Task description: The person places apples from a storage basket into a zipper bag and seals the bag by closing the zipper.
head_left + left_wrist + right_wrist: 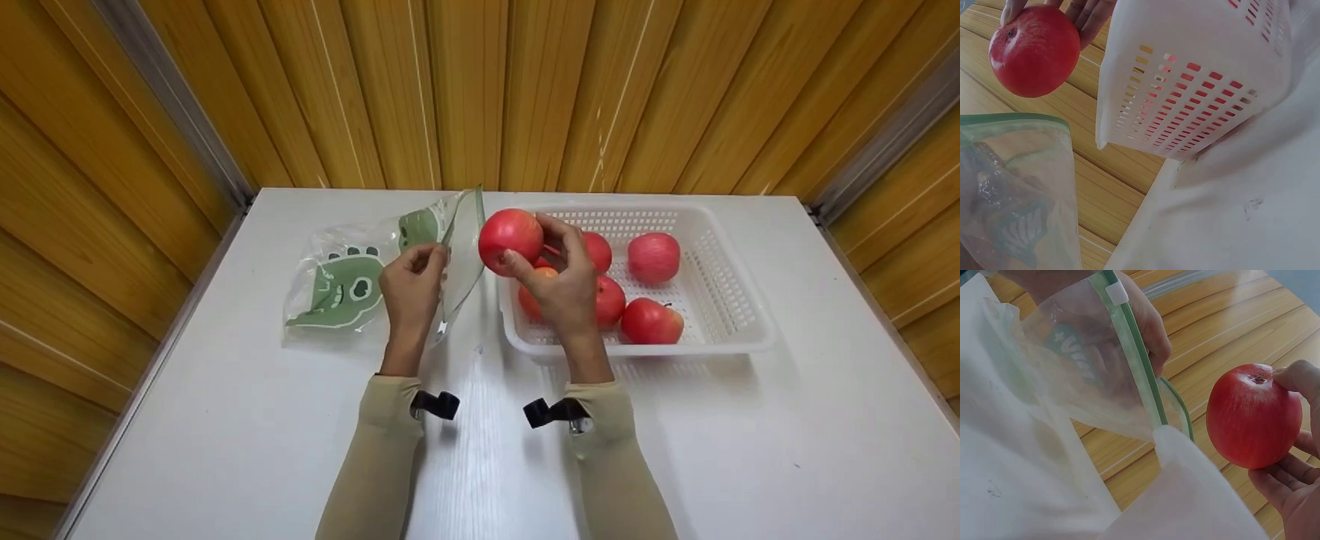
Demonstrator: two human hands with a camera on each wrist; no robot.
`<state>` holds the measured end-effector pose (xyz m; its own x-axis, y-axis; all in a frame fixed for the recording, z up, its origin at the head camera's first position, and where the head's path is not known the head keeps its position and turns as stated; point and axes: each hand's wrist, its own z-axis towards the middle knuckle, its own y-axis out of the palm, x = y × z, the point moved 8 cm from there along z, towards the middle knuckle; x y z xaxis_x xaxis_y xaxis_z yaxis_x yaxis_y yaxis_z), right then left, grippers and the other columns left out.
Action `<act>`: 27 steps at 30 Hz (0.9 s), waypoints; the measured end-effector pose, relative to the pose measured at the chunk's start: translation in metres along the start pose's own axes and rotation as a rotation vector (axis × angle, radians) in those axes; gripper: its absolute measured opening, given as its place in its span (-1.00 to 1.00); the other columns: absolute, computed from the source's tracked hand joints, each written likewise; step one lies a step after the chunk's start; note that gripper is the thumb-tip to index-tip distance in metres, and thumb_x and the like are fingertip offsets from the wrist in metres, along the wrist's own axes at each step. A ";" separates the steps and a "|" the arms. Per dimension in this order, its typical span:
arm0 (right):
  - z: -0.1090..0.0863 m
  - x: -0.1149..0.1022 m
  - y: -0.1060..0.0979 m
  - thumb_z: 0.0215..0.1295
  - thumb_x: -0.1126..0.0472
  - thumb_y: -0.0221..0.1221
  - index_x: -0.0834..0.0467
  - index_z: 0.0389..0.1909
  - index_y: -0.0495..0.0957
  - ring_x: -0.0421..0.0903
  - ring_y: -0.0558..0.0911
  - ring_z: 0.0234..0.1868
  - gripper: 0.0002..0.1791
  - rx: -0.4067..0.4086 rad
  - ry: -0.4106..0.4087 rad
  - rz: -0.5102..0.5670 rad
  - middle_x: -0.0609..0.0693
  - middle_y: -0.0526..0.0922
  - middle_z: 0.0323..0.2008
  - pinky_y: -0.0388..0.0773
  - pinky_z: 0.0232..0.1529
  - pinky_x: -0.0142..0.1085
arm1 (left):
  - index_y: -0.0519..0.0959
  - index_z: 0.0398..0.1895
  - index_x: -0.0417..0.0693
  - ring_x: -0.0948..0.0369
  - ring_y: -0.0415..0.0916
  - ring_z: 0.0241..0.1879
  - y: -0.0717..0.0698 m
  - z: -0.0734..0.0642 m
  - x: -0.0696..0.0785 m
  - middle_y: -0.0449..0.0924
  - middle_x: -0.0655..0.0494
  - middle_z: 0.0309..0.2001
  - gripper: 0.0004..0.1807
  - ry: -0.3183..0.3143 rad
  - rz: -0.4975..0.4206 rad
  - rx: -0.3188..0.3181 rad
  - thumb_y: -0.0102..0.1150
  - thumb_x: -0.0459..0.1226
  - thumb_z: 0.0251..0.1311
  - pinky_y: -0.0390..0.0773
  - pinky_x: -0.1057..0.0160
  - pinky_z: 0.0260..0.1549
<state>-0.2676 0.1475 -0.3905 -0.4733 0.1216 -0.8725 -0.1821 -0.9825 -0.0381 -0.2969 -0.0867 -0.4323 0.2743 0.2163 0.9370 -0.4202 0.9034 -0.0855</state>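
Apple [511, 241] just beside open bag [352, 289], at its 3 o'clock.
Right hand [566, 289] clamps apple; left hand [412, 283] pinches bag edge. Basket [724, 296] of other apples [654, 258], 4 o'clock, partly hidden by right hand.

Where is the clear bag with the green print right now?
In the head view, the bag is left of the white basket, its edge pinched by the left hand and its mouth beside the apple in the right hand.

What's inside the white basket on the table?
At least five reddish apples show inside the white basket. The right grip, which holds another apple, covers parts of some of them, so whether more lie hidden behind it cannot be told.
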 end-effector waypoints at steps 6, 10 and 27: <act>-0.003 -0.001 0.012 0.24 0.18 0.53 0.25 0.38 0.48 0.00 0.61 0.22 -0.27 -0.003 -0.010 -0.005 0.08 0.54 0.26 0.62 0.26 -0.12 | 0.82 -0.27 -0.20 0.21 0.59 -0.50 0.000 -0.003 0.003 0.74 0.09 -0.45 -0.86 0.022 0.017 -0.018 0.36 -0.30 0.34 0.50 0.40 -0.56; -0.005 -0.001 0.017 0.23 0.19 0.53 0.27 0.37 0.49 0.01 0.63 0.20 -0.28 -0.001 -0.027 -0.025 0.11 0.54 0.25 0.63 0.25 -0.13 | 0.82 -0.26 -0.21 0.21 0.59 -0.49 0.000 -0.004 0.004 0.74 0.08 -0.44 -0.85 0.033 0.025 -0.026 0.36 -0.30 0.36 0.51 0.40 -0.55; -0.009 -0.003 0.034 0.19 0.15 0.56 0.28 0.29 0.56 0.02 0.64 0.14 -0.31 -0.071 -0.151 -0.317 0.16 0.59 0.15 0.63 0.23 -0.15 | 0.81 -0.21 -0.26 0.14 0.77 -0.34 -0.002 -0.004 0.010 0.81 0.00 -0.31 -0.84 0.028 -0.043 -0.025 0.34 -0.31 0.41 0.77 0.28 -0.38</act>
<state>-0.2648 0.1127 -0.3938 -0.5261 0.4365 -0.7299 -0.2827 -0.8992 -0.3340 -0.2899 -0.0851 -0.4245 0.3154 0.1869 0.9304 -0.3861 0.9208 -0.0541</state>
